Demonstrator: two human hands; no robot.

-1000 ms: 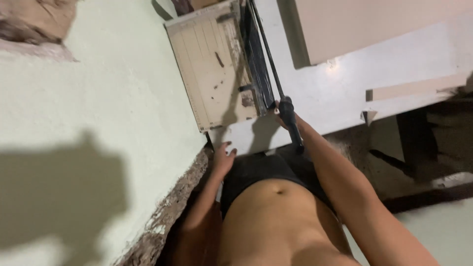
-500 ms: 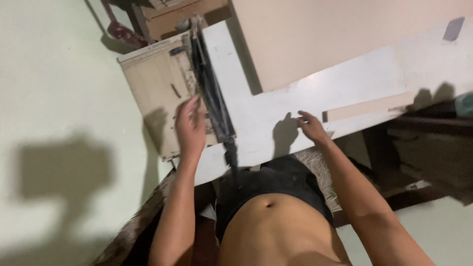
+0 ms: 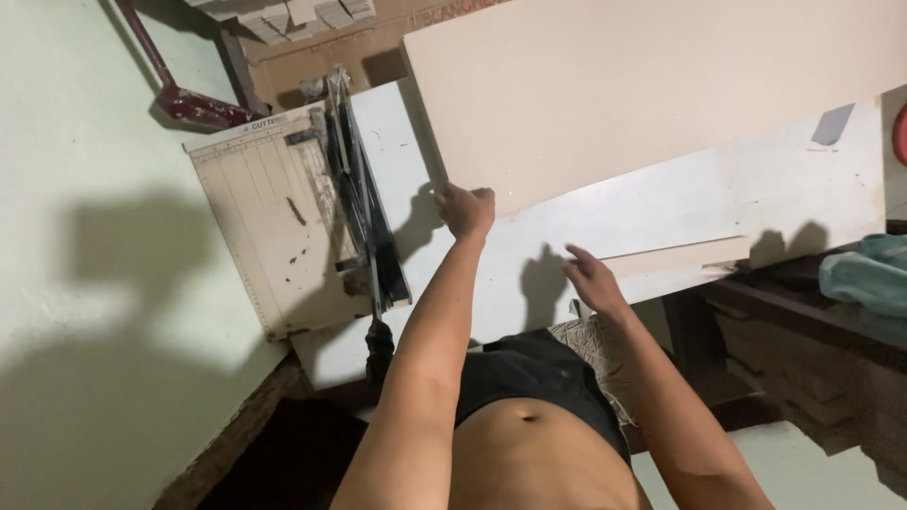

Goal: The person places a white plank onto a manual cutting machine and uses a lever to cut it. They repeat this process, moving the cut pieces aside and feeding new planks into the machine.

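Your left hand (image 3: 467, 210) clamps its fingers on the near-left corner of the big beige board (image 3: 652, 90), steadying it beside the paper cutter (image 3: 293, 227). Your right hand (image 3: 590, 280) hovers, fingers apart, above the white table (image 3: 661, 212).

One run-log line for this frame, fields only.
left hand: grips large beige board edge | right hand: open above white table | lever paper cutter: untouched

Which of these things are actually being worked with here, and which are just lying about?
In use:
large beige board, held at its corner by the left hand
narrow strip, by the right hand
lever cutter

Lying about:
red metal stand
blue-green bag
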